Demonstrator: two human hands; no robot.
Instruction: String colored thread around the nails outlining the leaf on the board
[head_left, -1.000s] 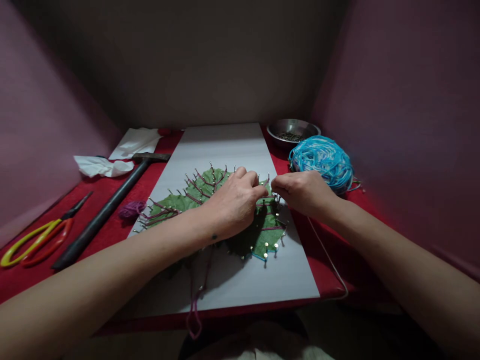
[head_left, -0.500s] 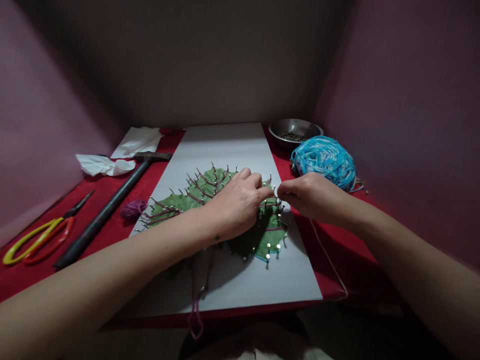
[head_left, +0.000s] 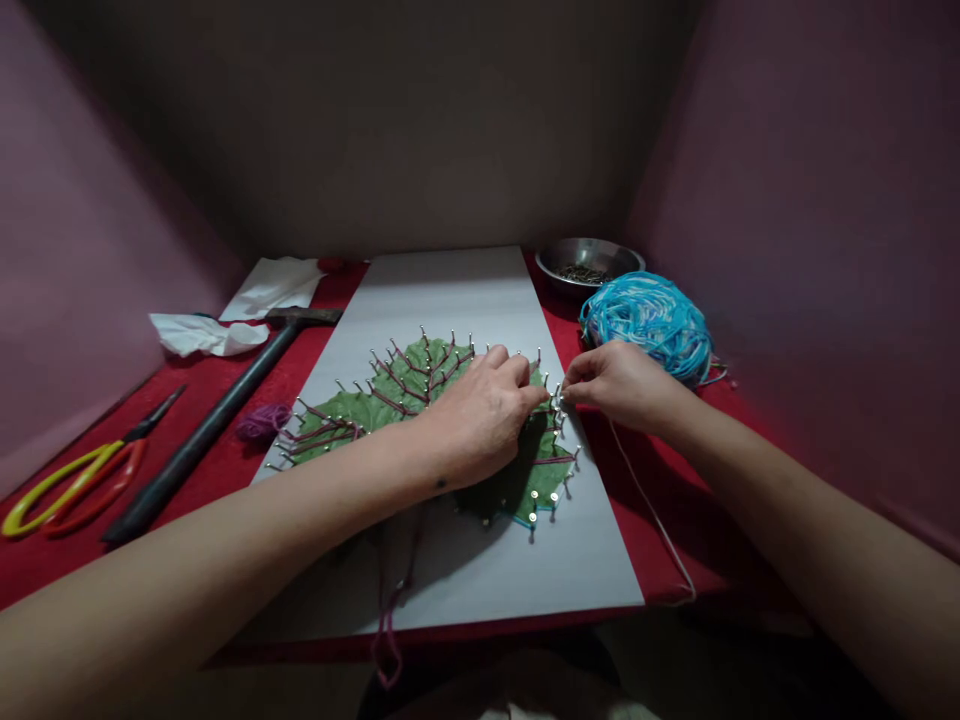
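A large green leaf [head_left: 517, 480] lies on a white board [head_left: 457, 285], ringed by several nails [head_left: 533, 518] standing upright. Purple yarn [head_left: 394, 378] runs between nails along the veins, and a short blue strand joins nails at the lower right edge. My left hand [head_left: 491, 415] rests over the leaf with curled fingers, its fingertips at the nails on the right edge; what they grip is hidden. Just beyond that edge, my right hand [head_left: 619, 380] pinches a whitish strand of yarn [head_left: 649, 505] close to a nail. The strand's tail hangs down to the table's front edge.
To the right sit a blue and white yarn bundle [head_left: 649, 325] and a metal bowl [head_left: 589, 258] of nails. On the left lie a hammer [head_left: 217, 415], scissors [head_left: 94, 475], a small purple yarn ball [head_left: 262, 422] and crumpled white paper [head_left: 210, 337]. Red cloth [head_left: 187, 400] covers the table.
My right hand has turned slightly, and its fingertips now show pale yarn beside the nail. My left hand stays almost in place over the leaf.
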